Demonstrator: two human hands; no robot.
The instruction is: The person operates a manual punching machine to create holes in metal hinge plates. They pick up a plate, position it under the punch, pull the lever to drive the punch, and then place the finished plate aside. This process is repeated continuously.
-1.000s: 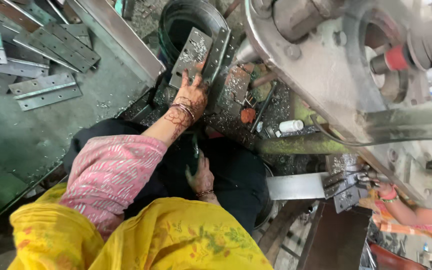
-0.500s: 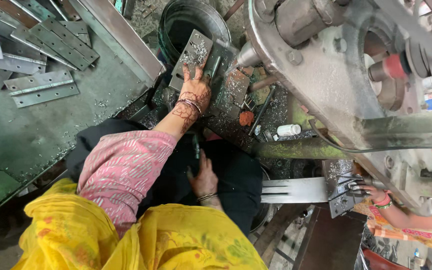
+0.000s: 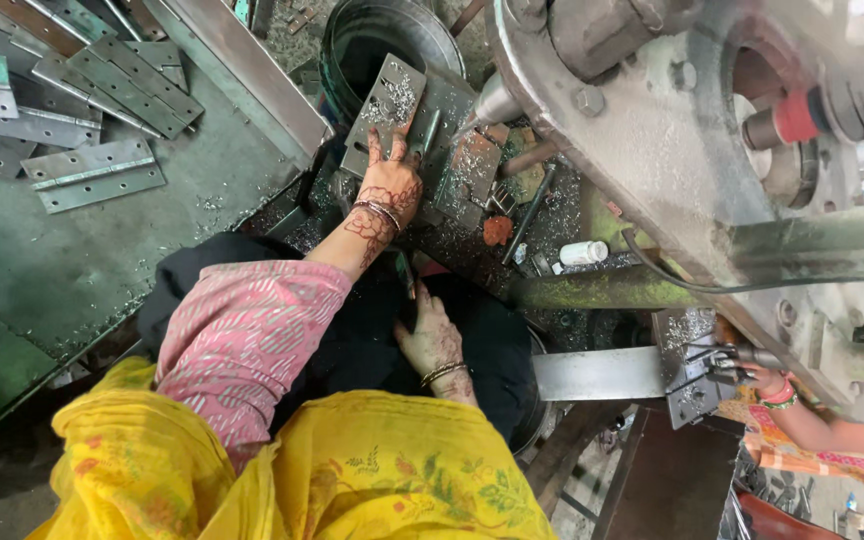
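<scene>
Fingers of the left hand (image 3: pixel 390 180) lie spread and flat on a grey perforated steel hinge plate (image 3: pixel 384 102), pressing it down on the swarf-strewn machine bed (image 3: pixel 452 240) just in front of a round black metal bin (image 3: pixel 387 35); the plate sits directly beyond the fingertips, tilted slightly and dusted with metal chips. The right hand (image 3: pixel 435 335) rests low, close to the lap, its fingers loosely curled about a thin dark lever or handle (image 3: pixel 407 275) — whether it truly grips that stem I cannot tell. To hold such a plate well, it seems best to keep the palm flat and the fingertips clear of the holes and of the grey conical tool nose (image 3: pixel 497 100) that stands just right of the left hand, since sharp chips and moving parts are near; steady downward pressure should stop the plate sliding on the loose swarf. One plate lies under the left hand, and a second similar strip (image 3: pixel 472 165) lies beside it to the right. Well to the left of the left arm, on a green-grey steel table (image 3: pixel 72 270), lies a loose heap of flat grey steel hinges (image 3: pixel 92 172) — about six can be told apart, though they overlap. One small white cylinder (image 3: pixel 584 252) lies right of the hands on the bed. Far to the right, another person's hand (image 3: pixel 752 375) works at a second plate (image 3: pixel 687 370).
</scene>
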